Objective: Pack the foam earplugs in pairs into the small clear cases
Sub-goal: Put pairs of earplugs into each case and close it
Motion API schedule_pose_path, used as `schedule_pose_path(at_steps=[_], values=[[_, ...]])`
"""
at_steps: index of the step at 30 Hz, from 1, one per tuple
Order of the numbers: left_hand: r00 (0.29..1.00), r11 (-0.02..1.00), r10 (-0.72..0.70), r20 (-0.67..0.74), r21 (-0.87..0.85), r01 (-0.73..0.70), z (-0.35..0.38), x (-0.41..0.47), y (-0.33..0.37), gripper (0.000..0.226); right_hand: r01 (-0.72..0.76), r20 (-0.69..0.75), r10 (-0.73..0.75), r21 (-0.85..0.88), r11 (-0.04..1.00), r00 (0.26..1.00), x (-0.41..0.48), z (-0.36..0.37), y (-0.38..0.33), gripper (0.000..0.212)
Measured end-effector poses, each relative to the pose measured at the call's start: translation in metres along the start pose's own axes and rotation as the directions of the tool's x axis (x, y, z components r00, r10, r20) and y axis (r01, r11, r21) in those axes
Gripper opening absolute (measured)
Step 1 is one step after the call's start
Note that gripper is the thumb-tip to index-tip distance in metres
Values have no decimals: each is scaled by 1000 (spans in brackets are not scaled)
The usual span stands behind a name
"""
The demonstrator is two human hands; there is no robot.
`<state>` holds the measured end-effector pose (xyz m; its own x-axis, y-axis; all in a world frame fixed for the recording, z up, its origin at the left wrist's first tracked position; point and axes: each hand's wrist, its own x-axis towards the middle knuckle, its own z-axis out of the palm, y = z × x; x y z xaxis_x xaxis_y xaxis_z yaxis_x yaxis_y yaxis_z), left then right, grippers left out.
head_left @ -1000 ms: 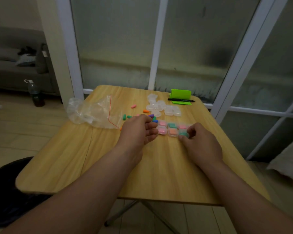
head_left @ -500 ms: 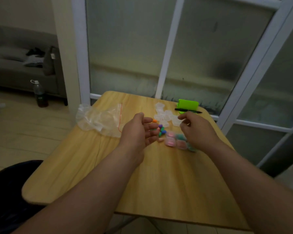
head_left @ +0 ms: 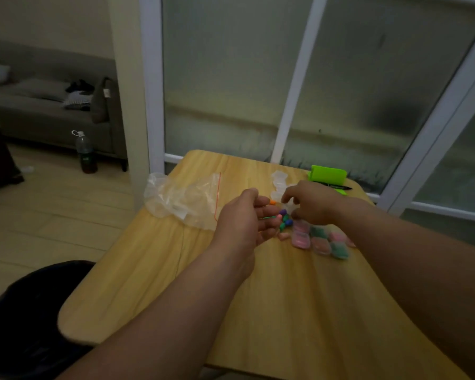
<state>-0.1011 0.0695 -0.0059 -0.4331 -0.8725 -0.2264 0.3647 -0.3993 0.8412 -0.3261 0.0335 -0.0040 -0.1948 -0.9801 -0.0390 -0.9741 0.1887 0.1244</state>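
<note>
the foam earplugs (head_left: 285,218) lie just under my right hand (head_left: 310,207), its fingers curled down over them (whether either hand grips one i cannot tell), my left hand (head_left: 246,219) cupped just beside.

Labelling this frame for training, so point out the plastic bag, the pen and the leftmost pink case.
plastic bag (head_left: 181,198), head view, middle of its crumpled clear film.
pen (head_left: 336,186), head view, its black barrel.
leftmost pink case (head_left: 300,237), head view, centre of its top face.

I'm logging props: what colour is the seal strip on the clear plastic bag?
Red; the seal strip shows best in the head view.
</note>
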Motion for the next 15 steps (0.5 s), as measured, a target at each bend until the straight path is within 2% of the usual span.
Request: schedule_pose_path(at_steps=[6, 8, 11, 15], values=[[1000, 999, -15, 10, 32, 15, 0, -3, 0, 20, -71, -41, 72, 26, 997, 997, -5, 7, 7, 29], [1000, 999, -17, 14, 51, 16, 0, -5, -1, 19, -100, -73, 104, 55, 993, 992, -9, 4, 12, 31], [999, 996, -21, 27, 87, 19, 0, -10, -1, 16, -123, -138, 145, 151, 981, 980, -21, -9, 16, 49], [997, 991, -30, 71, 131, 20, -2, -17, -2, 15, -32, -298, 147, 360, 932, 943, -58, -27, -2, 36]])
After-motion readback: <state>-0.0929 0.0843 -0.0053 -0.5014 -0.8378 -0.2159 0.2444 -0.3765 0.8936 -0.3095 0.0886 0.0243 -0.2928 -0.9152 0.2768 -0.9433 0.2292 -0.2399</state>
